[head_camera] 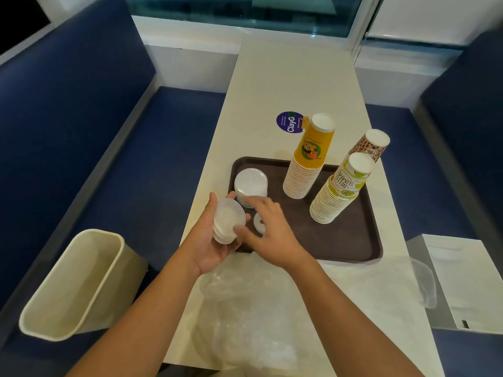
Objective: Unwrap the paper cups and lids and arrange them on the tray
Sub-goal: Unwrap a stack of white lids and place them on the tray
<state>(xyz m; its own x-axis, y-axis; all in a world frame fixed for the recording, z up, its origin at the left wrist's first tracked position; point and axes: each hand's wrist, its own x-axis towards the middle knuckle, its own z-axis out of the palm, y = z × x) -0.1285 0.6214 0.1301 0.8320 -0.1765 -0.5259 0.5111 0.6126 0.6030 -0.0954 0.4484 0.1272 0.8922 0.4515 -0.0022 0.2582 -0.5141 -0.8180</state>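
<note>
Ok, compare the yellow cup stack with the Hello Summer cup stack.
The yellow cup stack carries a cartoon figure; the Hello Summer cup stack is white with limes. The yellow cup stack stands by the tray's far rim; the Hello Summer cup stack sits nearer, to its right. Both stand upside down on the tray.

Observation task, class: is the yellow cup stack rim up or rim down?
Rim down: yellow cup stack shows closed base on top, rims on the tray.

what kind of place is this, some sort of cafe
Probably a booth in a café or fast-food restaurant: blue padded bench seats flank a narrow white table, a brown serving tray holds stacks of printed paper cups, and a round branded sticker is on the table.
</note>
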